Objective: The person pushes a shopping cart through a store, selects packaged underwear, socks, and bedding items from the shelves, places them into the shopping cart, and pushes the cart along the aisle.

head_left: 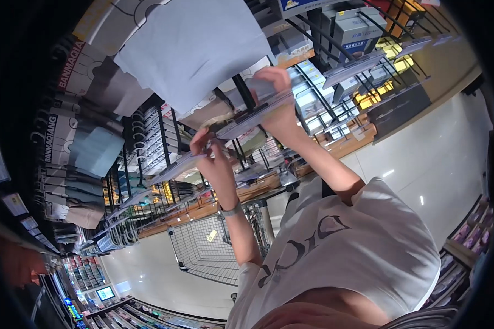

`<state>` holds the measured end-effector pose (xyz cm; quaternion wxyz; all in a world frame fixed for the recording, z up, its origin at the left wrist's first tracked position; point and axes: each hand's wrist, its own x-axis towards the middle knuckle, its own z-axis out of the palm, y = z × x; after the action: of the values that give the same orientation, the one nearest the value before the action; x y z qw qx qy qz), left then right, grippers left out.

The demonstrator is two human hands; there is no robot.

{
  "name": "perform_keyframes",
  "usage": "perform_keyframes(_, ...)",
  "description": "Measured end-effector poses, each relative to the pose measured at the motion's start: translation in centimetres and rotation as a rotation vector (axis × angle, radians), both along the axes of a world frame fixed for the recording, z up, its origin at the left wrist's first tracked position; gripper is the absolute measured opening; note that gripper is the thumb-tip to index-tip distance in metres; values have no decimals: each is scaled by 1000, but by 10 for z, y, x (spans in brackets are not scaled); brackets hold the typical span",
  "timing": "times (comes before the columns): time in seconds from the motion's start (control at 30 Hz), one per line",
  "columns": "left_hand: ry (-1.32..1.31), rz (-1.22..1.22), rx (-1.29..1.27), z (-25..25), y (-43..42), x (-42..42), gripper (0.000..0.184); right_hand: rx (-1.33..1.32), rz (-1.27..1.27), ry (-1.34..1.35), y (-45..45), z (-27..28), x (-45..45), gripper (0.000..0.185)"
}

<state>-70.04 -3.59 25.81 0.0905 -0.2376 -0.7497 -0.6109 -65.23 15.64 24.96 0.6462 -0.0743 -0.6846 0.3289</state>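
My left hand [217,167], with a band on its wrist, is raised beside the hanging hooks. Its fingers are curled together near the end of a clear label strip [175,167]; what they hold is too small to make out. Farther right, my right hand [280,112] reaches up behind another clear label holder [255,118], its fingers bent and blurred near a black hook [244,93]. Above both hands hangs a large pale grey-blue cloth item [192,49].
Packaged garments [93,148] hang on the left rack. Boxes [357,33] sit among black hooks at the upper right. A wire shopping cart [203,247] stands below my left forearm on the shiny floor [142,279]. More stocked shelves [472,241] are at the right.
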Motion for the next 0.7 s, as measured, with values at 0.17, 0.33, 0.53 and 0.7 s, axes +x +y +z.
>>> perform_keyframes(0.17, 156, 43, 166, 12, 1, -40, 51, -37, 155, -117, -51, 2, -52, 55)
perform_keyframes(0.33, 79, -131, 187, -7, 4, -110, 58, -266, 382, -264, -67, 15, -81, 84)
perform_keyframes(0.53, -7, -268, 394, -26, 17, -176, 47, -399, 359, -199, -72, -3, -114, 95)
perform_keyframes(0.7, -202, -321, 626, -25, 25, -174, 38, -424, 281, -148, -69, -21, -124, 97)
